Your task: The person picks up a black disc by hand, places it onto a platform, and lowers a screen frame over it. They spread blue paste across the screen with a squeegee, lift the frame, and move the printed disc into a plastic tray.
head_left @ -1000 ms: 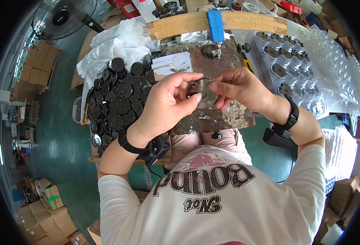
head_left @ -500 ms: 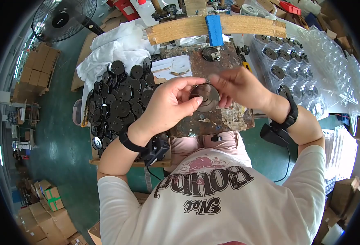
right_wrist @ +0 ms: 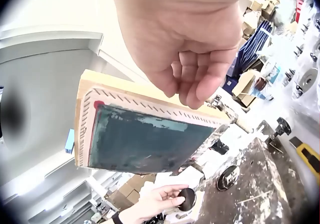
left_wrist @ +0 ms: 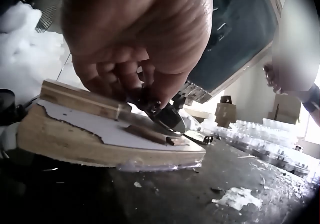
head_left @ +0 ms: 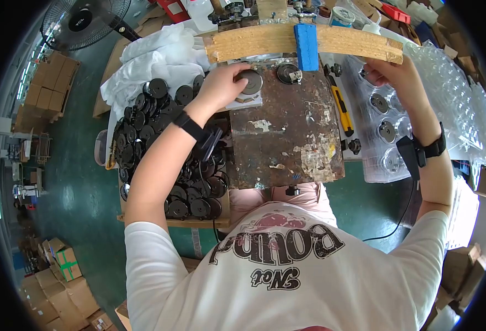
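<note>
My left hand [head_left: 219, 87] pinches the rim of a round metal disc [head_left: 252, 83] between thumb and fingers, over a wooden block with white paper. In the left wrist view the hand [left_wrist: 137, 39] holds the disc [left_wrist: 169, 120] tilted, low over the paper [left_wrist: 112, 129]. My right hand [head_left: 402, 76] is over the far part of a clear plastic tray [head_left: 375, 160], beside the right end of a curved wooden bar [head_left: 248, 42]. Its fingers curl loosely in the right wrist view, where the hand [right_wrist: 187, 39] shows nothing held.
Many black discs [head_left: 200, 207] are piled at the left, with white cloth [head_left: 160, 55] behind them. On the stained work board [head_left: 287, 138] lies a round metal part [head_left: 289, 74]; a yellow cutter [head_left: 339, 107] lies along its right edge.
The hands have parted from the middle of the board. My left hand has carried the disc back and left to the papered block; my right hand has let go of it and moved right to the tray.
</note>
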